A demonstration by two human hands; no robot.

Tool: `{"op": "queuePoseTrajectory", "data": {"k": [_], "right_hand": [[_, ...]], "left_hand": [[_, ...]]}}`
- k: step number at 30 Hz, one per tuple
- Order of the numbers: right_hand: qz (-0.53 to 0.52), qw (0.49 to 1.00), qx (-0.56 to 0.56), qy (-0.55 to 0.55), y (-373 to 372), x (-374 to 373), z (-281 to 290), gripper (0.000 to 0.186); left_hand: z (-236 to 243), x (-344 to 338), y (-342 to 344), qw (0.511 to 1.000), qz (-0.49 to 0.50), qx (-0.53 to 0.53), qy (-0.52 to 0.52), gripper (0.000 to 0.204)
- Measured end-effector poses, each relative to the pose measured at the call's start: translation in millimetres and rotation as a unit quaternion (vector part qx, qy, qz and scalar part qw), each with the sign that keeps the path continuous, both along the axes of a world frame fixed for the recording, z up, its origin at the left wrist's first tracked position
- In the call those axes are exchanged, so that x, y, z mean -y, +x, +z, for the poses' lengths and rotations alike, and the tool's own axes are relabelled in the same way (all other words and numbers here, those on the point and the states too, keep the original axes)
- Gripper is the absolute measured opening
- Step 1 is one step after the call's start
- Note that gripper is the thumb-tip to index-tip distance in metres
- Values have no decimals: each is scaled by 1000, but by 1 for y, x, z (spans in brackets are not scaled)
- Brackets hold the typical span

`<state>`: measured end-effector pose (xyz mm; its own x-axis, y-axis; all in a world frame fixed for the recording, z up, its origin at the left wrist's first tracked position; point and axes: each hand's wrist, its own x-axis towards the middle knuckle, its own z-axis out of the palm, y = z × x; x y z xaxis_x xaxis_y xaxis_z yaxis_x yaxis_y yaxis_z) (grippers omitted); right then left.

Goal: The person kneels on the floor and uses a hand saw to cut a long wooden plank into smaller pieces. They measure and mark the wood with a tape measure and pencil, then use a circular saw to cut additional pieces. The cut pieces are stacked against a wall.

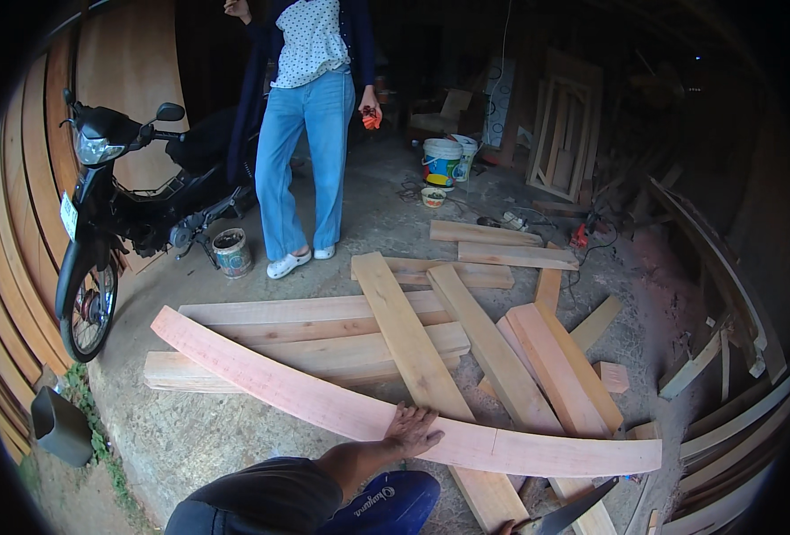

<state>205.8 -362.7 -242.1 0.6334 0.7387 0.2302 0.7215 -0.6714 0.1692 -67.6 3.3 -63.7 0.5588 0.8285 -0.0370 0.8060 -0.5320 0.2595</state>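
"Where is the long plank (323, 401)?"

"In front of the person, lying across a left support board (404, 330) and a right support board (493, 352). Those probably serve as props, lifting it off the concrete floor (207, 437). Its far left end reaches over a stack of boards (359, 357); whether it touches them, one cannot tell."

"And the left grip (413, 433)?"

"Unclosed: palm down, fingers spread on the plank's upper face, between the two supports' upper ends and right of the plank's middle. The pressure seems meant to steady it."

"What about the right grip (505, 528)?"

"Only a sliver shows at the lower edge, beside the handle end of a handsaw (576, 509). Whether it is closed around that handle, one cannot tell. The blade slants up toward the plank's right part, perhaps so angled to hold the teeth handy."

"How does the plank look?"

"Pale pink, bare wood, with a squared right end. A thin dark line (495, 440) crosses it just right of the fingers. It appears bowed, though the lens bends edges, so its true curve is uncertain."
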Motion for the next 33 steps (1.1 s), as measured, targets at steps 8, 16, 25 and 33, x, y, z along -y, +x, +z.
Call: {"op": "queuePoseTrajectory", "data": {"k": [8,16,25,33], "right_hand": [[-43,998,-47,3,-6,6,41,66],[-71,985,-153,-37,-34,-26,105,56],[-91,984,-153,-18,-47,-25,108,58],[-91,982,-164,-5,-45,-30,104,57]], "left_hand": [[8,-3,24,999,-32,29,19,80],[-6,-1,9,999,20,4,50,72],[7,-1,15,998,-3,-20,63,66],[4,-3,13,997,-1,-28,71,67]]}}
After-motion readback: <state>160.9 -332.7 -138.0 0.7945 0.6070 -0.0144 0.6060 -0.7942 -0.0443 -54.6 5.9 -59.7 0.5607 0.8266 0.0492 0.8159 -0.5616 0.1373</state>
